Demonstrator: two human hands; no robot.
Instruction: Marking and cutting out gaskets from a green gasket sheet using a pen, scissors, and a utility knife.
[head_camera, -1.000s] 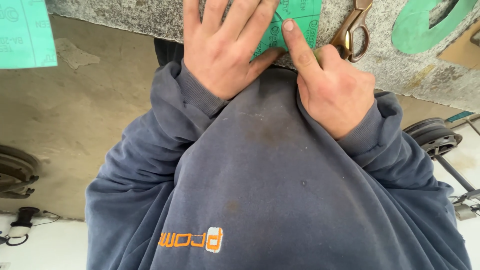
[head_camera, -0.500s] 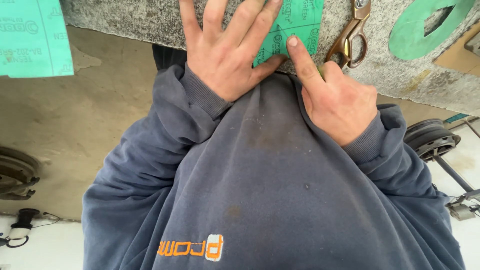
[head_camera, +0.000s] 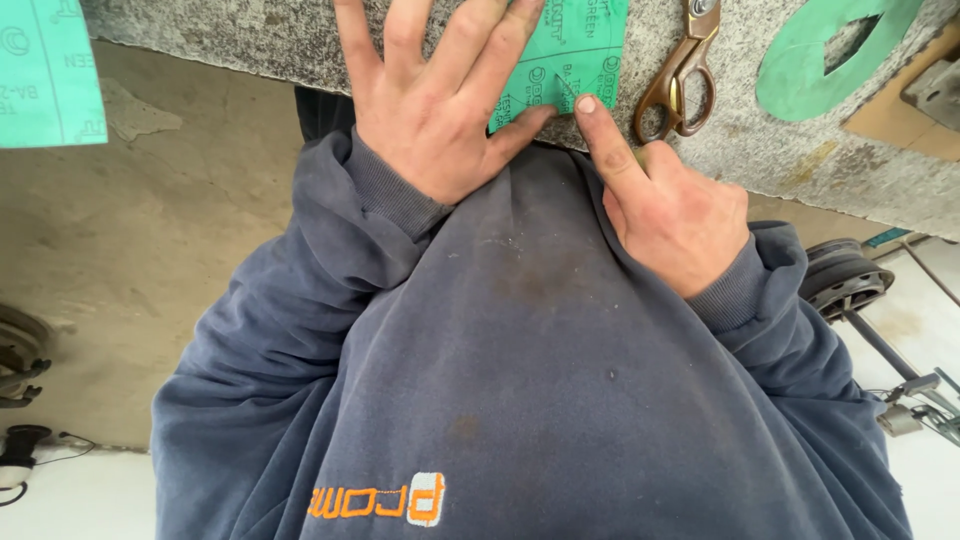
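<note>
A small flat piece of green gasket sheet (head_camera: 575, 55) with dark printed markings lies on the speckled grey stone slab (head_camera: 250, 40) near its front edge — partly covered, its near corner showing, its upper part cut off by the frame.

There is a single view, from a camera worn on the person's head, looking steeply down along the person's own chest. It sits close: the dark blue sweatshirt (head_camera: 520, 380) fills the lower and middle frame. The grey stone bench (head_camera: 760, 140) edge crosses the top of the frame, beyond the sweatshirt, and only a narrow strip of it shows. To either side of the sweatshirt the concrete floor (head_camera: 150, 280) lies far below. No second view shares the scene.
</note>
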